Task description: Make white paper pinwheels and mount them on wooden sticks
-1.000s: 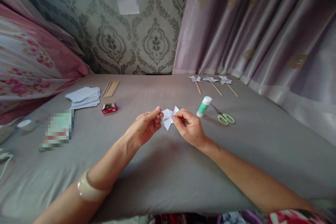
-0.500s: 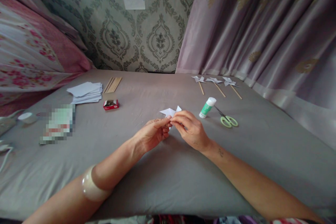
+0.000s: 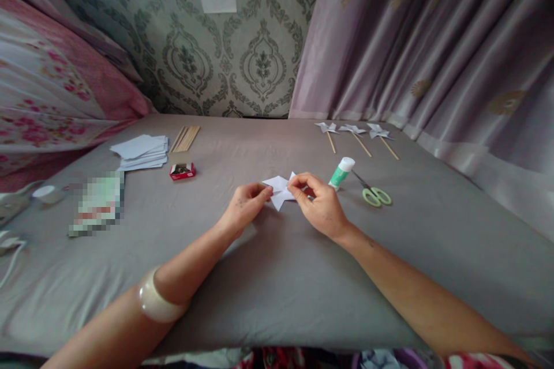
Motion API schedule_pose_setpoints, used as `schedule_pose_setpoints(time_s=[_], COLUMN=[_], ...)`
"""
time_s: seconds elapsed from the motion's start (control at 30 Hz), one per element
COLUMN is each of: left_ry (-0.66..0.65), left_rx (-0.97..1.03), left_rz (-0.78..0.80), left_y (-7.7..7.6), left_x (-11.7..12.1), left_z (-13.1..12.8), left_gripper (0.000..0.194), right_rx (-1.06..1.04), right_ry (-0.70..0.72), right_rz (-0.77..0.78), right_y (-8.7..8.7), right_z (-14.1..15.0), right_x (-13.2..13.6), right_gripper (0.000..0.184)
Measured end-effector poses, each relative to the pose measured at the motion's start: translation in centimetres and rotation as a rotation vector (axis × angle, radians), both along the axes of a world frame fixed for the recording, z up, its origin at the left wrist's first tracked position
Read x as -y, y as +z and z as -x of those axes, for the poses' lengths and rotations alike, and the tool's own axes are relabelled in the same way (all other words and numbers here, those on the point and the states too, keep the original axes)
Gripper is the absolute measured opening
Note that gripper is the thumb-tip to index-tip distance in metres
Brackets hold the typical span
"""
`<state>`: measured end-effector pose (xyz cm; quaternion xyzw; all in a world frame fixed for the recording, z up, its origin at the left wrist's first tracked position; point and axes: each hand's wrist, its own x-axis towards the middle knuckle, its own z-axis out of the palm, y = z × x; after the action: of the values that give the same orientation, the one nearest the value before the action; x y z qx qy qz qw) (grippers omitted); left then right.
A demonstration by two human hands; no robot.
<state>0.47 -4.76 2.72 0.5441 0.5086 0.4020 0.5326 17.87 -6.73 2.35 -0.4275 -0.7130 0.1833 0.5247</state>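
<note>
We hold one folded paper out in front of us, just over the grey cloth. It has pointy corners, like the tops of the three pinwheels far off to the right. Our left hand is nearly closed, and its thumb and fingers pinch the left edge of the paper. Our right hand is bent and nearly closed too, with its thumb and first finger pinching the paper on the right, close to the middle. We can't tell if a tiny pin is hidden in those fingers.

The three pinwheels look done to us, as each one has a paper top on a stick. The one in our hands looks about half done, we think. Its points are made, but we see no stick on it, so putting it on a stick seems to be left.

There looks to be plenty more to do. At the back on the left we have a stack of white paper, and just beside it a row of loose sticks. Near them sits a small open red box with dark little bits inside, too small for us to name. The glue stick stands just past our right hand with its white cap on, and the green scissors lie next to it.
</note>
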Motion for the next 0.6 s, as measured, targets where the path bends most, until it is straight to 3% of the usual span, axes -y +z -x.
schedule_pose_setpoints(time_s=[0.07,0.17,0.27,0.43,0.6], left_ry=[0.127,0.091,0.032,0.112,0.179], left_rx=[-0.318,-0.578,-0.700,-0.853,-0.851], left_rz=[-0.186,-0.229,-0.255,-0.213,-0.123], left_y=[-0.4,-1.0,-1.3,-1.7,-1.9], left_x=[-1.1,-2.5,-3.2,-3.4,-3.4], left_z=[0.4,0.2,-0.8,-2.7,-3.3], left_gripper=[0.017,0.020,0.023,0.027,0.025], right_rx=[-0.090,-0.174,-0.213,-0.210,-0.170], right_ry=[-0.047,-0.076,-0.073,-0.073,-0.069], right_rz=[0.094,0.153,0.157,0.116,0.101], right_y=[0.3,0.7,1.1,1.6,1.8], right_z=[-0.5,-1.2,-1.6,-2.1,-2.5], right_x=[-0.5,-1.1,-1.5,-1.5,-1.5], right_gripper=[0.012,0.016,0.017,0.017,0.015])
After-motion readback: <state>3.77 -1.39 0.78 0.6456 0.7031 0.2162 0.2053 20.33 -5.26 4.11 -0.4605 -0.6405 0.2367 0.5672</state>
